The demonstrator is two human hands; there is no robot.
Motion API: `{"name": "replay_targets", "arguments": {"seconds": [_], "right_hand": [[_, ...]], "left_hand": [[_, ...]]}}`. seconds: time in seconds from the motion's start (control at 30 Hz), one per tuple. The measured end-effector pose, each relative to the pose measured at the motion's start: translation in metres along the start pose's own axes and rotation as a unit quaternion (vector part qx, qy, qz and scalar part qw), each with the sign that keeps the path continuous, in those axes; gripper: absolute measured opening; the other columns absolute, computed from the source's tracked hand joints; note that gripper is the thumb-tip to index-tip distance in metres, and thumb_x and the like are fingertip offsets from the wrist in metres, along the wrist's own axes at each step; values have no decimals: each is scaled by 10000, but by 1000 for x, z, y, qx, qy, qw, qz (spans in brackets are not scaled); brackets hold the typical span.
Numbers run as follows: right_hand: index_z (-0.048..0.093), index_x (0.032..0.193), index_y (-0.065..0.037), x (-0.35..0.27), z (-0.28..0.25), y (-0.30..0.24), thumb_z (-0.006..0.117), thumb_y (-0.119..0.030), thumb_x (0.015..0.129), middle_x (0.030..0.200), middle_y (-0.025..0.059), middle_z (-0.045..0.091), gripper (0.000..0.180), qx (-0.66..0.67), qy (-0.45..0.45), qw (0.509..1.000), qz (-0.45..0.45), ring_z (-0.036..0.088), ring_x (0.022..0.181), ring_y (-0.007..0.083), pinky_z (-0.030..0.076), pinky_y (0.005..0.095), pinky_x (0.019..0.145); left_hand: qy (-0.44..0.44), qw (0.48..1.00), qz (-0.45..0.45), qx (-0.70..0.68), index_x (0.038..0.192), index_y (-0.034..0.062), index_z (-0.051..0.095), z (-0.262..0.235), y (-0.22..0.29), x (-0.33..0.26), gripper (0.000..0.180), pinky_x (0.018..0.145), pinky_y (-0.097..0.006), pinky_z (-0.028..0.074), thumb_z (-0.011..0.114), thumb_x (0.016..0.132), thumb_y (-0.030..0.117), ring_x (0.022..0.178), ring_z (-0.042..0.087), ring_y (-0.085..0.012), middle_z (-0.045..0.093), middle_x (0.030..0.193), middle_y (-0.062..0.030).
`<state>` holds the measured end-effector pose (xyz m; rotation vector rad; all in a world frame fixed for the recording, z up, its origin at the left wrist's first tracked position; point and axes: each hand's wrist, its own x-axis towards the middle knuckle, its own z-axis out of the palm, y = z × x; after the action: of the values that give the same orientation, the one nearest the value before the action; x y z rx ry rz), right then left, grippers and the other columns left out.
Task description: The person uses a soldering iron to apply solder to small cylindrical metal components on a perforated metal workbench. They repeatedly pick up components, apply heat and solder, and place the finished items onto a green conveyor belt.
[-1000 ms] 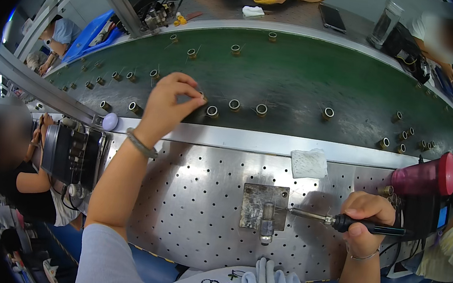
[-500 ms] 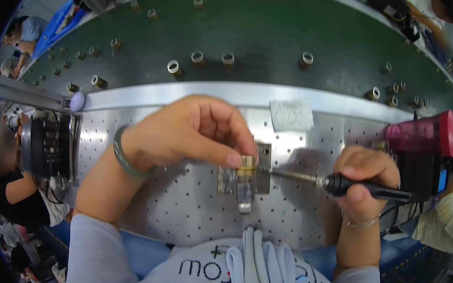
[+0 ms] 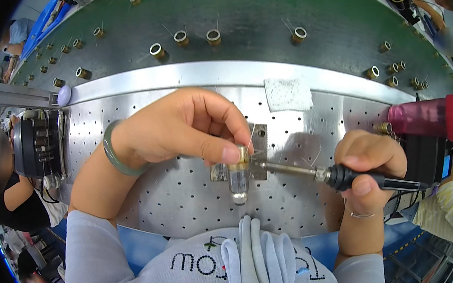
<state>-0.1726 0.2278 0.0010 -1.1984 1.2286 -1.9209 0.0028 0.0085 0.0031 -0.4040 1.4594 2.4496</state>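
Note:
My left hand (image 3: 174, 133) pinches a small brass ring-shaped part (image 3: 242, 154) between thumb and forefinger. The part sits at the upper end of a short metal cylinder (image 3: 238, 183), which leans a little and ends in a rounded tip toward me. A thin wire stands up beside my fingertips. My right hand (image 3: 372, 163) is closed around the black handle of a soldering iron (image 3: 342, 177). Its metal shaft points left, and the tip is right by the brass part; whether they touch I cannot tell. Behind them lies a flat metal block (image 3: 261, 140).
Beneath is a perforated metal worktop (image 3: 173, 214). A white pad (image 3: 287, 95) lies at its far edge. Several brass rings with wires stand on the green belt (image 3: 263, 11) beyond. At the right is a magenta cup (image 3: 419, 117); at the left, a black device (image 3: 36, 145). Co-workers sit on both sides.
The whole view has shifted slightly. The cylinder under my left hand has tilted, its rounded end swinging left. The soldering iron lies more level, its tip still beside the brass part.

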Motion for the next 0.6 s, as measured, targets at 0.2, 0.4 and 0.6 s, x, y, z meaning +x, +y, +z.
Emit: {"name": "replay_targets", "arguments": {"seconds": [0.2,0.4,0.6], "right_hand": [[623,818,32,0,1,4,734,-23,667,699,100,616,195,16,-20,1000,-10,555,581,180,420,275,536],[631,856,39,6,3,10,752,11,634,659,102,614,255,8,-57,998,-28,545,531,175,401,264,512],[634,853,40,4,0,9,755,-4,646,676,98,616,244,11,-46,999,-10,555,562,173,407,261,531]], "left_hand": [[-28,999,36,-10,976,-43,667,-4,-4,-1,308,724,-249,471,760,700,57,810,589,-160,634,905,-115],[-38,999,22,-31,972,-42,666,-6,-8,1,289,688,-239,471,754,710,43,778,594,-156,634,899,-111],[-42,998,21,-30,994,-55,664,-5,-5,0,300,696,-234,473,745,716,23,783,595,-149,630,889,-112]]}}
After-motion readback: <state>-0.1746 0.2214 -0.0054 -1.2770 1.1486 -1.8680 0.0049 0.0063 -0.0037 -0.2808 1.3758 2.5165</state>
